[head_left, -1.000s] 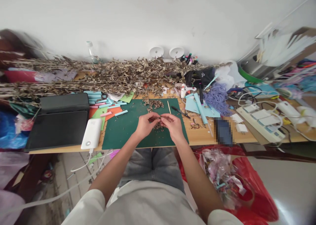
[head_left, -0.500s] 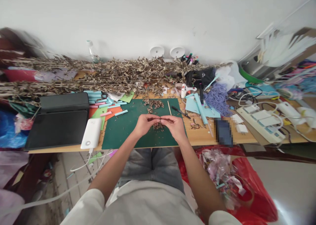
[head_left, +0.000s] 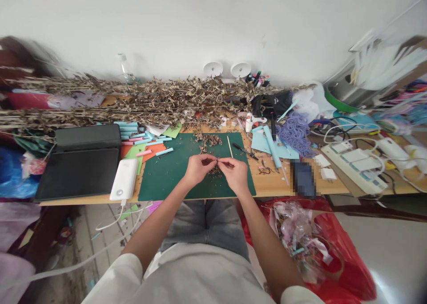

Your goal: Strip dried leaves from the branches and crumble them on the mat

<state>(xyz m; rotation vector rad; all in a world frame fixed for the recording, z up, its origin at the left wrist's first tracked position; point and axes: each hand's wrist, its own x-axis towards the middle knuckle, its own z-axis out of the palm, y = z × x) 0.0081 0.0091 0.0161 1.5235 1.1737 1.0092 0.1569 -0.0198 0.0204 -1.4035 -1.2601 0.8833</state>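
My left hand (head_left: pixel 199 168) and my right hand (head_left: pixel 235 172) meet fingertip to fingertip above a green cutting mat (head_left: pixel 167 175). Both are pinched closed around something small and dark, probably a bit of dried leaf, too small to make out. Under the fingers lies a little heap of crumbled dry leaves (head_left: pixel 214 171), partly hidden by the hands. A second pile of dry leaves (head_left: pixel 210 140) rests farther up the mat. Right of it are a thin wooden stick (head_left: pixel 230 146) and a black pen (head_left: pixel 245 151).
Long bundles of dried stems (head_left: pixel 160 97) line the back of the desk. On the left are a black tablet case (head_left: pixel 80 175) and a white power bank (head_left: pixel 123 179). A glue gun (head_left: pixel 254 122), purple yarn (head_left: pixel 295 132), a blurred phone (head_left: pixel 303 179) and a power strip (head_left: pixel 355 168) occupy the right.
My right hand has turned slightly and its fingers have shifted a little at the pinch. The left hand stays nearly in place. The whole view has moved very slightly.
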